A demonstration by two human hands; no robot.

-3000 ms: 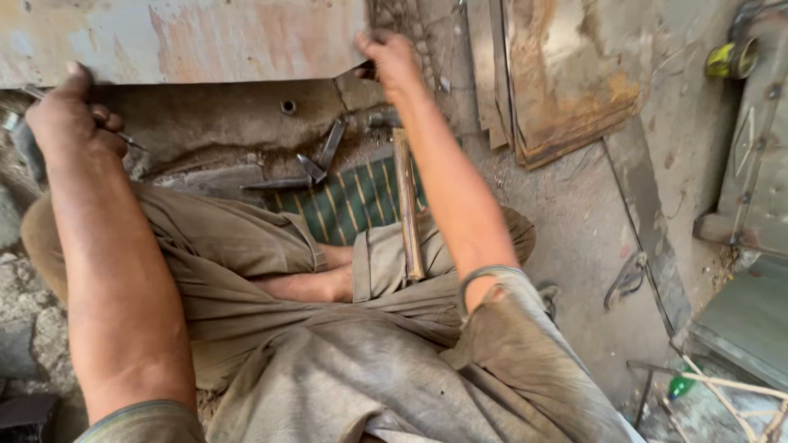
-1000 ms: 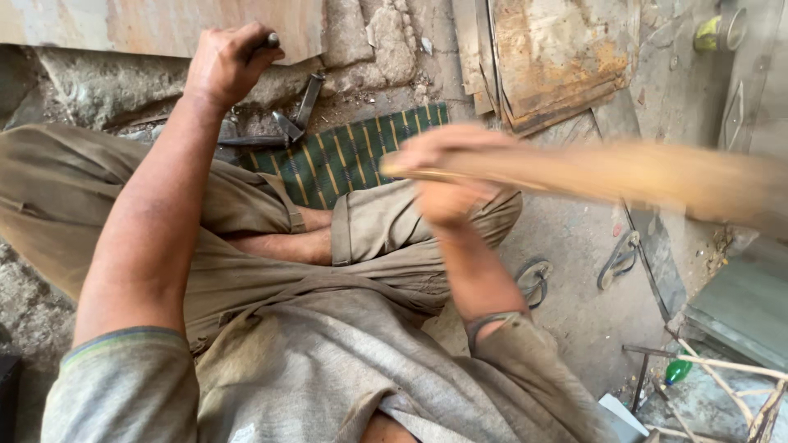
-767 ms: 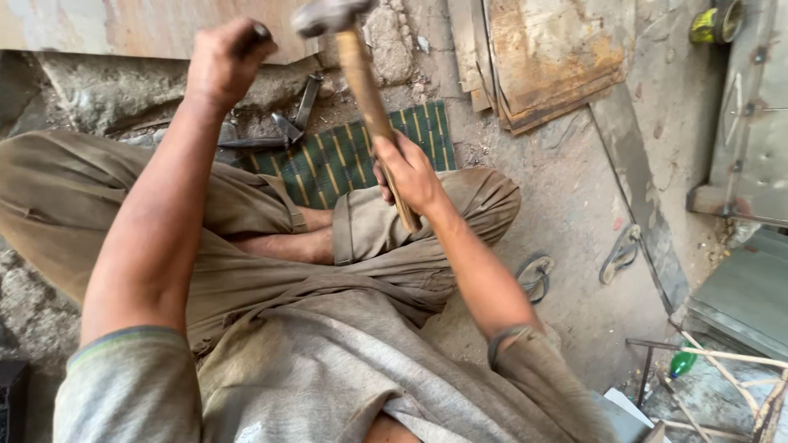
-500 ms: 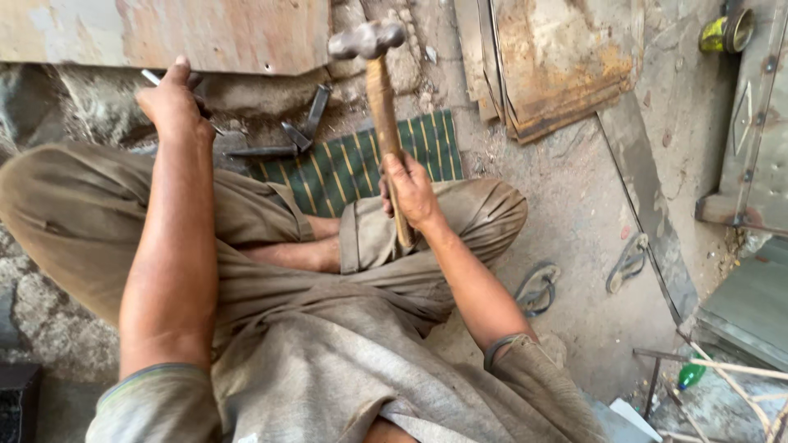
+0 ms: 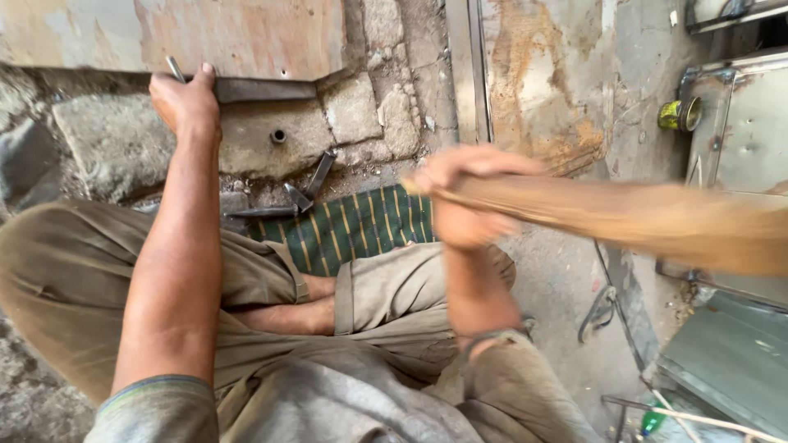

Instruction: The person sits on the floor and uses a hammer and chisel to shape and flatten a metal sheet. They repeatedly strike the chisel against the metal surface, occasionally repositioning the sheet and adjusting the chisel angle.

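The person sits cross-legged on the ground in dusty khaki clothes, one bare foot point(image 5: 287, 316) tucked between the folded knees. Just beyond the knees lies one green striped cloth point(image 5: 361, 230), spread flat on the ground.

The right hand point(image 5: 464, 201) is wrapped in a fist around one wooden handle point(image 5: 624, 217), which runs out to the right as a long motion blur; its far end is too smeared to tell what it carries. This hand hangs above the right edge of the cloth.

At the cloth's far left edge rest two dark metal tools point(image 5: 283, 201), crossing each other, one leaning up against a pale stone block point(image 5: 254, 139) with a single round hole in its face.

Farther left, the left hand point(image 5: 185, 98) is closed around one thin metal rod point(image 5: 175, 68), whose tip sticks up above the knuckles, set on a dark flat steel bar point(image 5: 263, 88) that lies along the top of the block. Behind the bar stands one rusty sheet-metal panel point(image 5: 238, 33).

Far right, one small yellow-green can point(image 5: 680, 115) lies on its side beside grey metal sheets.
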